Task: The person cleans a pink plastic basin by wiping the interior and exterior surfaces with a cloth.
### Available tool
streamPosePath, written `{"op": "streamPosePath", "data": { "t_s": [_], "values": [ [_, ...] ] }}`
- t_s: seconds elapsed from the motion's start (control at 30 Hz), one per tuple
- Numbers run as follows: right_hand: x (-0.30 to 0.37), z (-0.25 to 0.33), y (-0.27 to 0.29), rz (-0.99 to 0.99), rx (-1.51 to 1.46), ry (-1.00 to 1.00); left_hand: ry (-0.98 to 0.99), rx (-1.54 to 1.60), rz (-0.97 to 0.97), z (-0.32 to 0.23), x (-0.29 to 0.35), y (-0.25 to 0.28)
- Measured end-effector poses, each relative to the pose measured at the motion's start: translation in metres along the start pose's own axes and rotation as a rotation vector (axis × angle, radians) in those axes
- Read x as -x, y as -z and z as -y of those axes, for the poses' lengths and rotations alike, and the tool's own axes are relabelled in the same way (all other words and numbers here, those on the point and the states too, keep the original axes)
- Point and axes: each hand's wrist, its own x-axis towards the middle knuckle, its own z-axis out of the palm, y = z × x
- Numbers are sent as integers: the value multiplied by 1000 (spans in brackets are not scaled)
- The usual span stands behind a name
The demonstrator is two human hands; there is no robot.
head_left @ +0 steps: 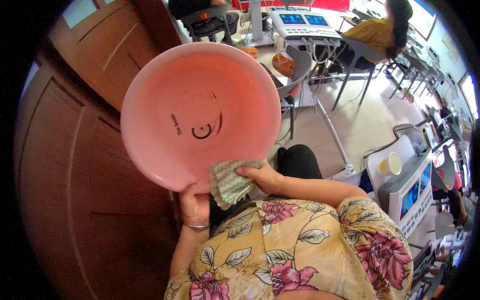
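A large round pink basin is tilted up in front of me, its inside facing me, with dark markings on the bottom. My left hand grips the near rim, thumb toward the inside and the other fingers hidden behind. In my right hand is a green-and-white striped cloth, pinched under the thumb and draped over the basin's near right rim. Part of the cloth hangs down outside the rim. A bangle circles my left wrist.
Brown wooden doors stand close on my left. At right, a white machine with screens sits beside a paper cup. Another such machine is ahead, near grey chairs and a seated person in yellow. Cables trail over the tiled floor.
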Motion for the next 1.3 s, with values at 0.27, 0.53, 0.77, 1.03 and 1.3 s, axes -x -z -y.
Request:
{"op": "streamPosePath", "data": {
  "t_s": [0.27, 0.53, 0.77, 1.03, 1.3],
  "values": [
    [2, 48, 11, -81, 423, 57, 38, -41, -10, -2, -12, 26],
    [-2, 115, 41, 68, 1013, 247, -230, -318, -26, -27, -19, 29],
    [-4, 71, 19, -151, 652, 175, -139, -216, -22, -22, -11, 13],
    [7, 21, -11, 31, 480, 132, 184, 11, -11, 20, -3, 13],
    [-1, 45, 7, 4, 609, 188, 105, 46, 60, -1, -13, 23]
  ]
}}
